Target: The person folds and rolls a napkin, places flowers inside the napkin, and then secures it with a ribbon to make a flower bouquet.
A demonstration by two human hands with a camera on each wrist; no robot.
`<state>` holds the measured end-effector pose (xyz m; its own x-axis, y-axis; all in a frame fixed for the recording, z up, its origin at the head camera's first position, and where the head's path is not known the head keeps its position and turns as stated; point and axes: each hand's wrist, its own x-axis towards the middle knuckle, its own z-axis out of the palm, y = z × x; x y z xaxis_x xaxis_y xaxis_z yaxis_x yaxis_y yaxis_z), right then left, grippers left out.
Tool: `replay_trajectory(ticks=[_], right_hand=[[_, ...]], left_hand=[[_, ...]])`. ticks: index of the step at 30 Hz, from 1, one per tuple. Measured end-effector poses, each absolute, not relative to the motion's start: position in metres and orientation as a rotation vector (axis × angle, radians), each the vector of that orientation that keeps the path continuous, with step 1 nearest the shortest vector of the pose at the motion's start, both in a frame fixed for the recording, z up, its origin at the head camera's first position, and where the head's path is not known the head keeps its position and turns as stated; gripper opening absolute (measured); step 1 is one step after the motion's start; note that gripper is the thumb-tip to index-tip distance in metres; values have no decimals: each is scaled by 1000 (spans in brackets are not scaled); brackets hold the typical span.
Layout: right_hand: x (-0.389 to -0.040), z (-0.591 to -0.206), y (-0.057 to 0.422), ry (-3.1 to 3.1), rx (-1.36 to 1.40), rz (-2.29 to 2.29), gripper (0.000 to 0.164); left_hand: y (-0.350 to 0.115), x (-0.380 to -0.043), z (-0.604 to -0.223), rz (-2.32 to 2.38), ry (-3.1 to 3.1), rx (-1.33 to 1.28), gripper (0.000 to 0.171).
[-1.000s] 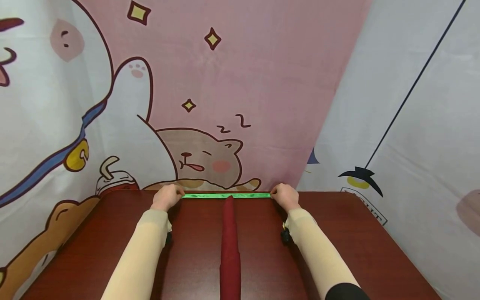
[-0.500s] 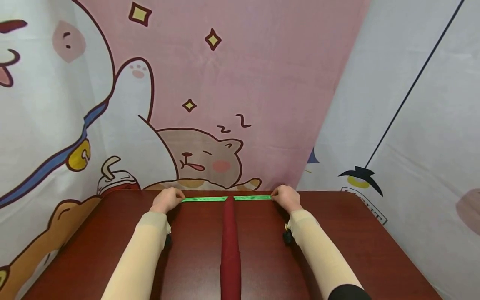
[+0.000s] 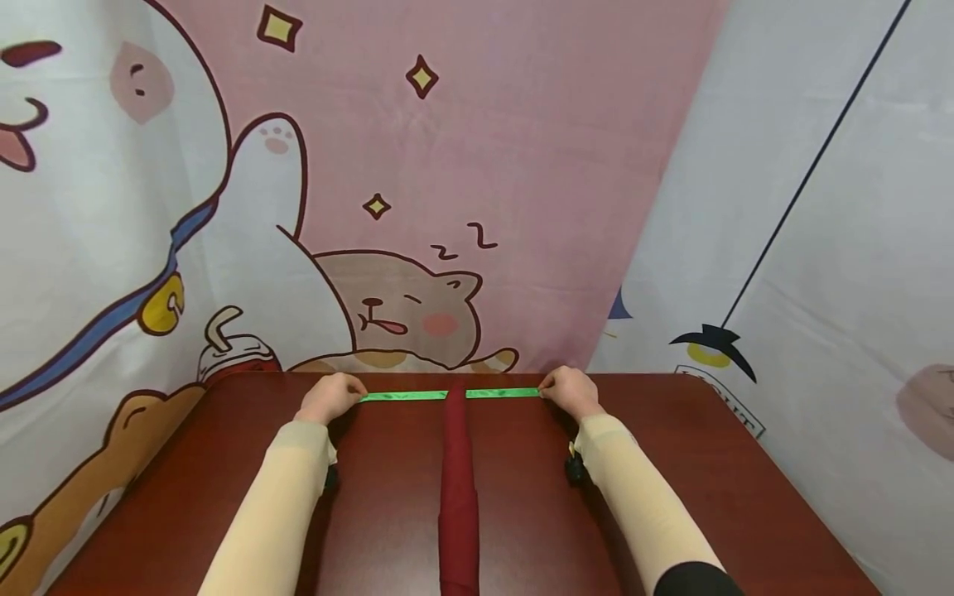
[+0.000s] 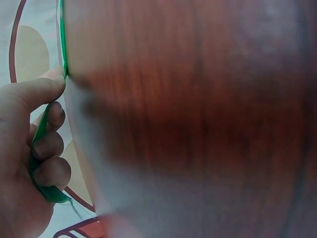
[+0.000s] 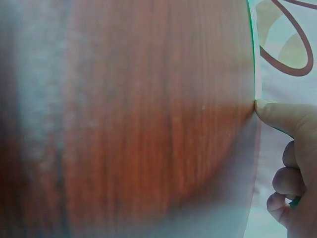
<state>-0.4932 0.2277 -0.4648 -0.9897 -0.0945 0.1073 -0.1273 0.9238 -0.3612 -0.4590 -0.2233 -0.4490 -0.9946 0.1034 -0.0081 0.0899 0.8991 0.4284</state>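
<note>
A shiny green ribbon [image 3: 410, 396] is stretched straight across the far part of the table. My left hand [image 3: 328, 399] pinches its left end between thumb and index finger. In the left wrist view, the ribbon's tail [image 4: 49, 192] runs down behind the curled fingers and ends frayed. My right hand [image 3: 574, 392] pinches the other end; in the right wrist view a scrap of green [image 5: 295, 202] shows at its lower fingers. Between the arms lies a long, narrow, dark red cloth-like thing [image 3: 458, 497], its tapered tip crossing over the ribbon and hiding its middle.
The reddish-brown wooden table [image 3: 686, 488] ends just beyond the ribbon. A printed cloth [image 3: 551, 165] with cartoon animals hangs right behind the far edge. The long red thing runs toward my body and leaves the head view at the bottom.
Both hands have drawn the ribbon slightly toward me from the table's far edge. It ran just past the red thing's tip before; now the tip overlaps it. Both pinches stay.
</note>
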Motion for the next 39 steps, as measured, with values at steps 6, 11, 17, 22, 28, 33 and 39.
replay_trajectory(ticks=[6, 11, 17, 22, 28, 33, 39], right_hand=[[-486, -462, 228, -3015, 177, 591, 4], [-480, -462, 229, -3003, 186, 606, 4], [-471, -461, 231, -2988, 198, 622, 3], [-465, -461, 233, -2990, 201, 634, 4], [-459, -465, 235, -2995, 224, 631, 4], [-455, -466, 237, -2995, 241, 650, 4], [-447, -465, 242, -2999, 247, 662, 4]], left_hand=[[-225, -455, -450, 690, 3049, 187, 11], [-225, -450, -451, 712, 3061, 217, 10], [-227, -446, -451, 745, 3052, 239, 11], [-227, -440, -452, 758, 3038, 225, 11], [-226, -432, -456, 776, 3032, 217, 9], [-226, -426, -456, 777, 3042, 226, 9], [-224, -419, -454, 794, 3036, 260, 10]])
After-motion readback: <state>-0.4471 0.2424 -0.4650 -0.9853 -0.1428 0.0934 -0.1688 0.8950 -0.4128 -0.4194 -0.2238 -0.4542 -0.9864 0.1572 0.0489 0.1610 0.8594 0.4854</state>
